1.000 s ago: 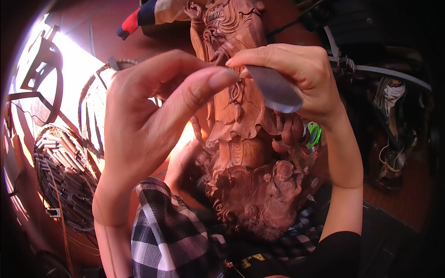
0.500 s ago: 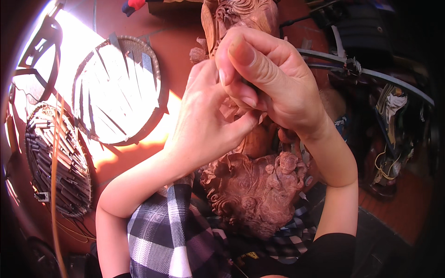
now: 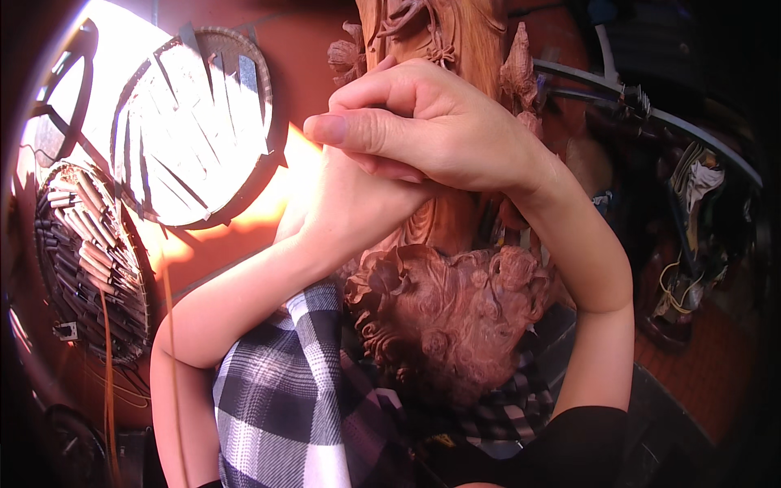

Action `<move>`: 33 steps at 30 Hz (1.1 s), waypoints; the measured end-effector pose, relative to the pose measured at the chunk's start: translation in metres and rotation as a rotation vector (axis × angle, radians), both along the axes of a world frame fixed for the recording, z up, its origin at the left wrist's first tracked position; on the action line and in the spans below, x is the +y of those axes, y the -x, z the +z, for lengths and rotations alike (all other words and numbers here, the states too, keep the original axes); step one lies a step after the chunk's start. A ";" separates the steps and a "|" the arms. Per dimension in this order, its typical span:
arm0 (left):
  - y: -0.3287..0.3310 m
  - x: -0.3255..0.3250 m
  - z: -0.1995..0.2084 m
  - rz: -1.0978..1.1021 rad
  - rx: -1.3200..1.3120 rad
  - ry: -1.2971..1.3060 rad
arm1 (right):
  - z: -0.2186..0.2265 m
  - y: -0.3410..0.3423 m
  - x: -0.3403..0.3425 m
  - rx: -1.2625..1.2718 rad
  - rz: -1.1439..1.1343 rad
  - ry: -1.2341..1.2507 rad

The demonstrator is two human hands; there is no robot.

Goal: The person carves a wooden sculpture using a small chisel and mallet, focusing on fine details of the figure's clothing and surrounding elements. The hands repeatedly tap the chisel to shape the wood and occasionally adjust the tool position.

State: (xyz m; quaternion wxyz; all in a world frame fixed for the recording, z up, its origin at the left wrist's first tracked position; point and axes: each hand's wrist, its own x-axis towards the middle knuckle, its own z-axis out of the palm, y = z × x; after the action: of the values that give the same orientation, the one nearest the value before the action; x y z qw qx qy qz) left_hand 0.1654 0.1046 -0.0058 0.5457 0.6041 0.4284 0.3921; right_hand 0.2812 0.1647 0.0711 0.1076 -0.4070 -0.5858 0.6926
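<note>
Both my hands meet in front of a reddish-brown carved wooden figure (image 3: 447, 317). My right hand (image 3: 439, 134) lies across the top of my left hand (image 3: 338, 191), its fingers curled and its thumb stretched to the left. Whatever is inside those curled fingers is hidden. Most of my left hand's fingers disappear behind the right hand, so their grip does not show. The carving stands upright, with swirling, flower-like relief on its near part and a smoother column (image 3: 476, 57) behind the hands. A black-and-white checked cloth (image 3: 277, 390) lies under my left forearm.
At the left, a round woven tray (image 3: 264, 122) holds flat, thin blades in bright sun. An oval basket (image 3: 146, 301) nearer me is packed with wooden-handled tools. A curved metal bar (image 3: 700, 138) crosses the right side, above dark clutter and a pale rag (image 3: 704, 179).
My right hand has turned over and slid left across my left hand, its thumb now pointing left. More of the carving's far part shows. The tray and basket sit slightly further left and higher.
</note>
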 end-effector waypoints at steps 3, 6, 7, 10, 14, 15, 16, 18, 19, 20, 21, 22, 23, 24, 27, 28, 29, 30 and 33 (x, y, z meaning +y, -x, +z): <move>-0.001 -0.009 -0.012 0.014 0.071 -0.058 | -0.005 0.003 -0.001 -0.009 0.071 0.012; 0.001 -0.007 -0.001 -0.041 -0.087 0.180 | -0.013 0.007 -0.005 0.002 -0.030 0.064; 0.001 -0.007 0.000 -0.048 -0.117 0.216 | -0.015 0.007 -0.004 0.011 -0.017 0.045; 0.000 -0.006 -0.005 -0.026 -0.128 0.133 | -0.016 0.006 -0.003 0.005 0.001 0.010; -0.003 -0.006 -0.015 -0.045 -0.129 0.111 | -0.011 0.008 -0.004 -0.040 -0.009 0.026; -0.002 -0.005 -0.012 -0.058 -0.123 0.118 | -0.015 0.007 -0.004 -0.038 -0.008 0.032; 0.000 -0.003 -0.008 -0.060 -0.116 0.124 | -0.017 0.008 -0.004 0.009 -0.026 0.058; 0.003 0.001 -0.001 -0.086 -0.072 0.142 | -0.011 0.007 -0.006 0.054 -0.070 -0.003; 0.002 0.002 -0.001 -0.058 -0.083 0.123 | -0.009 0.007 -0.006 0.081 -0.085 -0.030; 0.000 0.003 -0.001 -0.035 -0.096 0.102 | -0.007 0.006 -0.004 0.062 -0.083 -0.051; -0.006 0.006 -0.004 0.027 -0.158 0.051 | -0.006 0.004 -0.003 0.043 -0.080 -0.072; -0.011 0.005 -0.007 0.075 -0.219 0.005 | -0.006 0.002 -0.004 0.024 -0.093 -0.089; -0.010 0.004 -0.009 0.064 -0.222 0.004 | -0.008 0.002 -0.005 0.055 -0.098 -0.067; -0.008 0.003 -0.011 0.053 -0.224 0.002 | -0.010 0.004 -0.007 0.085 -0.103 -0.045; -0.005 0.007 -0.004 0.054 -0.205 -0.050 | -0.007 0.003 -0.007 0.153 -0.123 -0.075; -0.009 0.007 -0.003 0.098 -0.215 -0.087 | -0.006 -0.001 -0.009 0.146 -0.118 -0.114; -0.010 0.007 -0.003 0.115 -0.215 -0.095 | -0.006 -0.003 -0.010 0.139 -0.113 -0.153; -0.010 0.010 -0.002 0.133 -0.218 -0.109 | -0.008 -0.001 -0.007 0.129 -0.145 -0.146; -0.009 0.018 -0.002 0.056 -0.215 -0.036 | -0.014 -0.002 -0.006 0.128 -0.246 -0.133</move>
State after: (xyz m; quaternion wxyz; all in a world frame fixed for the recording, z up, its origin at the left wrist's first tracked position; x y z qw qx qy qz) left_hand 0.1742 0.1224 -0.0081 0.5666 0.5559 0.3769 0.4774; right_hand 0.2829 0.1583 0.0568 0.2553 -0.4230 -0.5679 0.6584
